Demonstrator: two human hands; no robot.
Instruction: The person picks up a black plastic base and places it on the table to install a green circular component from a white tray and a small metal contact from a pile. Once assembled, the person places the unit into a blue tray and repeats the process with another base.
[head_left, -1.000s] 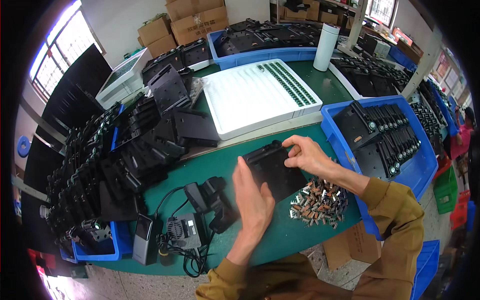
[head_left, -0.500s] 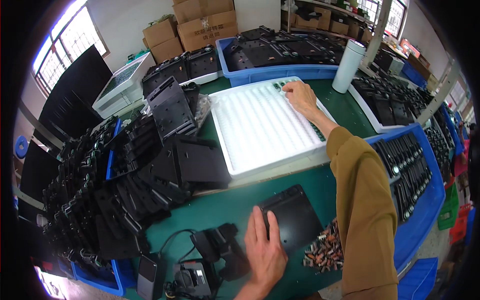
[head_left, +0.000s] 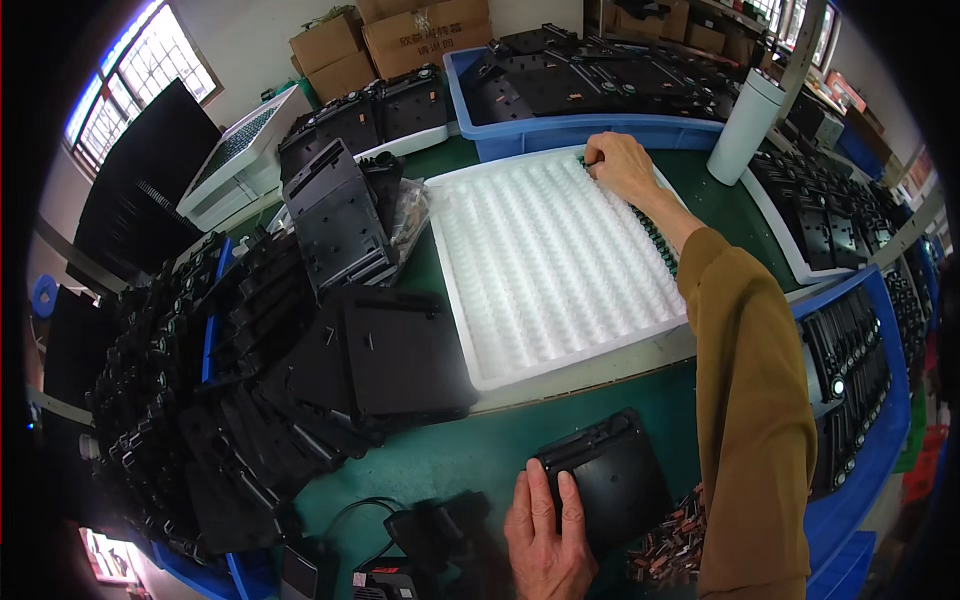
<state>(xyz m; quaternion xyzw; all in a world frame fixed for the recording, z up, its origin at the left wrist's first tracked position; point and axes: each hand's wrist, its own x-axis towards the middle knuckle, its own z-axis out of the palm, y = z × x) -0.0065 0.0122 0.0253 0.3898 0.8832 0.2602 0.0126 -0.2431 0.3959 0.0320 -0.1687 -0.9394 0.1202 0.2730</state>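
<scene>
My left hand (head_left: pixel 550 535) lies with its fingers stretched over the left edge of a flat black plastic housing (head_left: pixel 615 482) on the green table. At the far right corner of a white tray (head_left: pixel 462 335), my right hand (head_left: pixel 622 168) reaches down with fingertips bent together. What they pinch, if anything, is hidden by the hand. Small green round parts (head_left: pixel 655 238) line the tray's right edge, partly behind my forearm. White bumpy rows fill the rest of the tray. Beside the housing, a heap of small copper-coloured pieces (head_left: pixel 668 545) is partly covered by my right sleeve.
Black housings (head_left: pixel 400 350) are stacked along the left. A blue bin (head_left: pixel 600 135) of black panels stands behind the tray, near a white bottle (head_left: pixel 745 128). Another blue bin (head_left: pixel 885 400) holds black parts at right. A black corded device (head_left: pixel 430 535) lies at front left.
The view has shifted, so the table and tray sit lower and further right. My right hand stays at the tray's far corner, with fewer green parts showing beside its fingertips. My left hand remains on the housing.
</scene>
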